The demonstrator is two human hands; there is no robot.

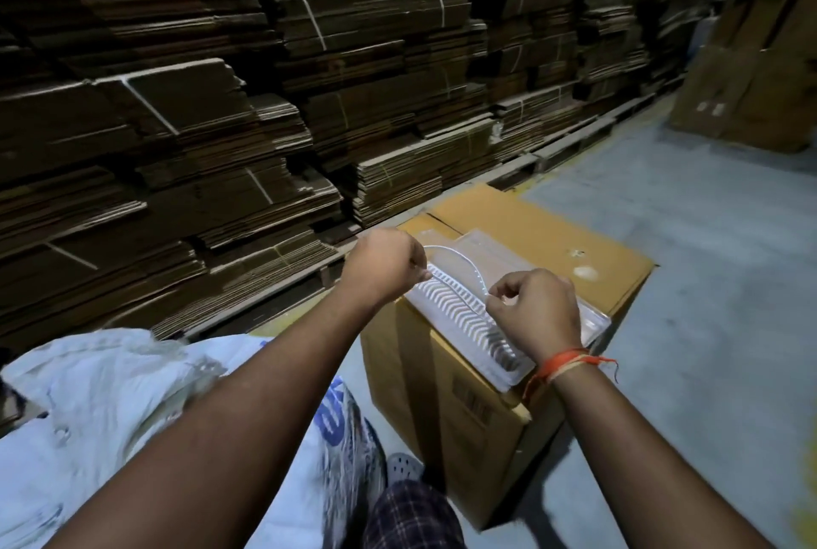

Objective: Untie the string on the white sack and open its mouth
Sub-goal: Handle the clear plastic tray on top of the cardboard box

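Left hand (383,265): pinching one end of the string (460,251)
Right hand (532,309): pinching the other end
Sack (110,393): low, left

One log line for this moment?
left hand: pinches string | right hand: pinches string | white sack: lower left, untouched

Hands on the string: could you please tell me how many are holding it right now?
2. The left hand pinches one end of the string; the right hand pinches the other, above the cardboard box.
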